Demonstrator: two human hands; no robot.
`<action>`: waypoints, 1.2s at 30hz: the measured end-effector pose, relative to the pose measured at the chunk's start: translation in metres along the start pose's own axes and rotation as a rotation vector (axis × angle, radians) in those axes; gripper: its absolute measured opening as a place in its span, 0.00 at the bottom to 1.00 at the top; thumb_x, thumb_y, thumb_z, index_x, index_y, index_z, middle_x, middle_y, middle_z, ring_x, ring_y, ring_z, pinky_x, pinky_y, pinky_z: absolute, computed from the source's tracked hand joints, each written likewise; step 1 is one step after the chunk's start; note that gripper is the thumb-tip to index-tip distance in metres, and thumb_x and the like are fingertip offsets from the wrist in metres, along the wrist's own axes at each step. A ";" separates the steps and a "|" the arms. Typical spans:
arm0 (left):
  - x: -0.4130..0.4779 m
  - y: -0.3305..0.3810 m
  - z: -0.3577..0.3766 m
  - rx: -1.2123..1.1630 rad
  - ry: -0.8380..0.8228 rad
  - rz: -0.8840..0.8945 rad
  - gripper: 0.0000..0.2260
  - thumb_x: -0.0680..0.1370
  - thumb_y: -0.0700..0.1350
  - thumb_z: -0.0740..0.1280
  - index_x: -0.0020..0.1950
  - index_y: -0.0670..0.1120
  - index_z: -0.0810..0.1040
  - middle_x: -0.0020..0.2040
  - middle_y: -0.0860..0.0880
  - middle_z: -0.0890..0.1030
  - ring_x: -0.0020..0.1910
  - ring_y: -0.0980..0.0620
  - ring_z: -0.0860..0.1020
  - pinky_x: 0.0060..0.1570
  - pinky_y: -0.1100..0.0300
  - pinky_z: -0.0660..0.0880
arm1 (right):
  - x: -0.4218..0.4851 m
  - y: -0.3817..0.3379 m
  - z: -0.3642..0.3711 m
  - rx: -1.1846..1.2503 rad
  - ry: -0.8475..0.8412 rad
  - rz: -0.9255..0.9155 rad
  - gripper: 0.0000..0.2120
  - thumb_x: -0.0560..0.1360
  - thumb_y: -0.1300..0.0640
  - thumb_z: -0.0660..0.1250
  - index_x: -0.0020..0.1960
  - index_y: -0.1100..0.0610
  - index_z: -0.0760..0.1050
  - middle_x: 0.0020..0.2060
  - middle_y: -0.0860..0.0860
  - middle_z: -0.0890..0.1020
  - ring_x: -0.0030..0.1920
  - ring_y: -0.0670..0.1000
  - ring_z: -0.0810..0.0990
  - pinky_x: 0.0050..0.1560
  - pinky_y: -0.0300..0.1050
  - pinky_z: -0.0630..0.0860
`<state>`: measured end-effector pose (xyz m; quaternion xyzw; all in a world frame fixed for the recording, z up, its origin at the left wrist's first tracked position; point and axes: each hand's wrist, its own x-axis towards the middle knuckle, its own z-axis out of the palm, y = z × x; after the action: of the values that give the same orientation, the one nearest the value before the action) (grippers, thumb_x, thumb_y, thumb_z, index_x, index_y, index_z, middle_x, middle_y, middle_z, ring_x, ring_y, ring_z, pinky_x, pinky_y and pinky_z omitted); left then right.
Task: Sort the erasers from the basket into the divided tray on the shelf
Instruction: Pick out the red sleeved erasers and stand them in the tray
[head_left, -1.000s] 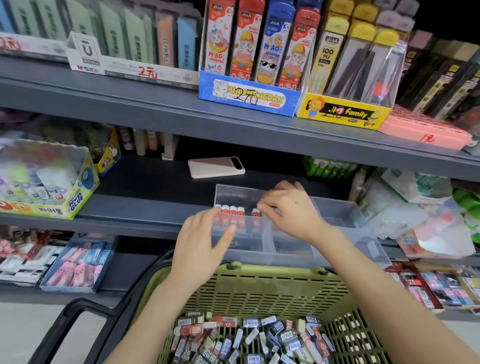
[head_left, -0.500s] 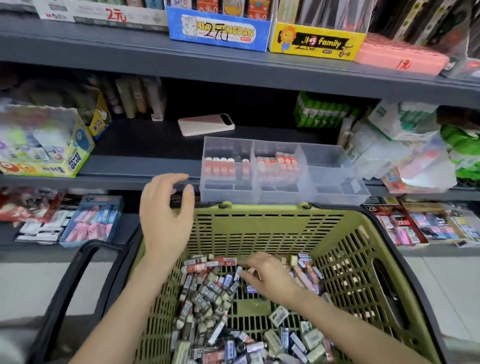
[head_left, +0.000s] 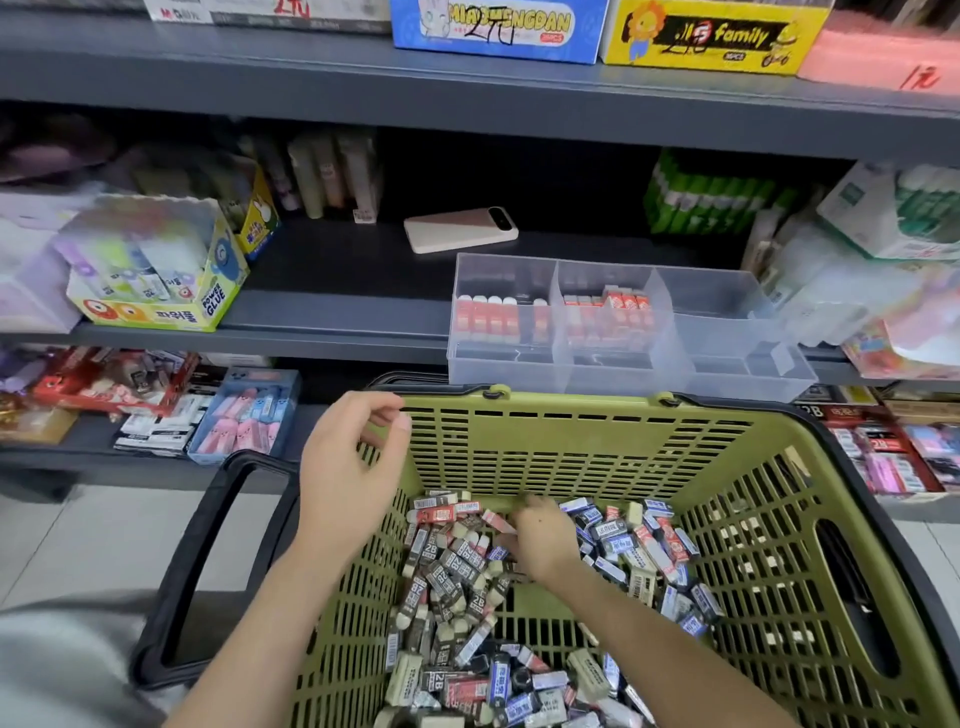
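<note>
The right hand (head_left: 540, 540) is down in the basket (head_left: 571, 452), fingers curled into the heap of erasers (head_left: 452, 571) near the back wall. A red-and-white one lies right at its fingertips, but motion blur hides whether it is already pinched, so I cannot tell. The left hand (head_left: 353, 467) hangs over the basket's left rim, fingers loosely curled and holding nothing. The heap is a mix of black 2B sleeves on the left, blue-and-white and red ones on the right, lying every way up. Just beyond the basket's far rim, the clear divided tray (head_left: 727, 364) sits at the front edge of the shelf (head_left: 337, 322). Its left section holds a row of red-and-white erasers and its middle section a row of red ones. The step in hand looks like picking the next eraser from the heap. The next move calls for a firm pinch on one piece only, a lift clear of the far rim, and a match of sleeve to the right section. The likely slip is dragging a neighbour along.
</note>
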<state>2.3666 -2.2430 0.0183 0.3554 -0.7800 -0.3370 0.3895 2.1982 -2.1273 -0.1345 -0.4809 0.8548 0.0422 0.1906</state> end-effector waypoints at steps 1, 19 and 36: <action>0.000 0.002 0.001 -0.035 -0.012 -0.025 0.06 0.77 0.39 0.66 0.50 0.49 0.77 0.45 0.57 0.78 0.46 0.60 0.76 0.45 0.69 0.73 | -0.002 0.003 -0.005 0.044 0.034 0.001 0.20 0.77 0.42 0.60 0.48 0.59 0.78 0.51 0.53 0.77 0.55 0.53 0.74 0.50 0.45 0.75; 0.000 0.010 0.000 -0.632 -0.117 -0.309 0.08 0.81 0.40 0.58 0.57 0.46 0.73 0.39 0.46 0.79 0.36 0.50 0.80 0.40 0.59 0.78 | 0.003 -0.055 -0.010 0.612 0.040 0.099 0.23 0.75 0.41 0.64 0.58 0.60 0.73 0.46 0.53 0.82 0.44 0.51 0.80 0.39 0.41 0.74; 0.000 0.005 0.005 -0.589 -0.187 -0.568 0.09 0.82 0.37 0.56 0.53 0.47 0.74 0.36 0.46 0.76 0.34 0.52 0.74 0.31 0.63 0.71 | -0.029 -0.024 -0.046 1.257 -0.127 0.146 0.15 0.65 0.54 0.77 0.46 0.60 0.77 0.42 0.55 0.84 0.41 0.51 0.80 0.42 0.39 0.76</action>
<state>2.3608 -2.2395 0.0196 0.3977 -0.5531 -0.6707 0.2934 2.2189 -2.1288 -0.0786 -0.2141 0.7341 -0.4263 0.4833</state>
